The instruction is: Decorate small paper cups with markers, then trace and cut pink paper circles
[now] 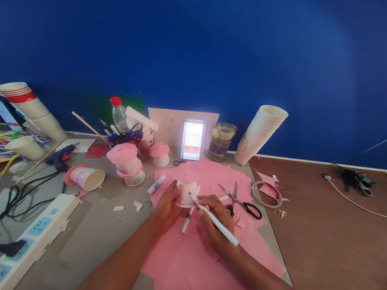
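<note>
Centrally held paper cup: white, marked with purple drawing, raised over the pink paper sheets.
Left hand: fingers closed around the cup's left side.
Right hand: closed on a white marker, whose tip is held at the cup's drawn-on side.
Loose pen: laid on the pink paper, just near of the cup.
Scissors: left with blades spread, to the right of the cup; a tape roll is seen farther right.
Pink-topped cups: stood to the far left of the hands; a cup with a pink rim piece is laid on its side, farther left.
Cup stack: leaned at the far right by the blue wall.
Glue gun: placed left, beyond the power strip.
</note>
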Tool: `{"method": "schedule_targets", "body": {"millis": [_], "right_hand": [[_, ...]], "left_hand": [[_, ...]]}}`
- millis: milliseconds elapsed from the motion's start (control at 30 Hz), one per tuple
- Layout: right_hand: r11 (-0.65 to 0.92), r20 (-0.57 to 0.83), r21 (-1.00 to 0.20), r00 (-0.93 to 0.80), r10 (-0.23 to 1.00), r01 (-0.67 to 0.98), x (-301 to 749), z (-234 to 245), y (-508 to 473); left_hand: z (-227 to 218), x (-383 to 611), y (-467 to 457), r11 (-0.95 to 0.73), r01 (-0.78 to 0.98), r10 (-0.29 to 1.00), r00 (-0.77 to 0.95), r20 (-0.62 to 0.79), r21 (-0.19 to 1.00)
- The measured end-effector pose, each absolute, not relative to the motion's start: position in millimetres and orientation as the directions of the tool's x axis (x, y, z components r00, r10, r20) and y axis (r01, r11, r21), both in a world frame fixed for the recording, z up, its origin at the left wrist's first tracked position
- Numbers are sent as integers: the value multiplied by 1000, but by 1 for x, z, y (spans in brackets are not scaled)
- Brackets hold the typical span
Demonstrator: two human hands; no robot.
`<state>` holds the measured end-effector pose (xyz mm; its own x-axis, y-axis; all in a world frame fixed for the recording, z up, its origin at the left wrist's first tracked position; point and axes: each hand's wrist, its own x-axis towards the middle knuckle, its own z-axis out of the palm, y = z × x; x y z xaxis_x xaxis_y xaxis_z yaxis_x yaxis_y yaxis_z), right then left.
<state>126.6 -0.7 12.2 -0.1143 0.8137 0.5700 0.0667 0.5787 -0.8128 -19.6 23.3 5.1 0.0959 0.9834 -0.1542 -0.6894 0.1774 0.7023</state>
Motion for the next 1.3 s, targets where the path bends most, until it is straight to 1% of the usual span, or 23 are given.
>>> {"method": "schedule_targets", "body": {"millis": [933, 1133, 1300], "right_hand": [[578, 571, -814, -104, 814, 51, 126, 13, 0], [567, 561, -823, -112, 821, 38, 126, 13, -2], [556, 549, -830, -113, 828, 41, 126, 12, -2]], "left_hand": [[7, -20, 23, 174, -691, 984, 98, -147, 702], [5, -21, 24, 199, -667, 980, 114, -165, 718], [5, -21, 24, 197, -675, 978, 91, -185, 711]]}}
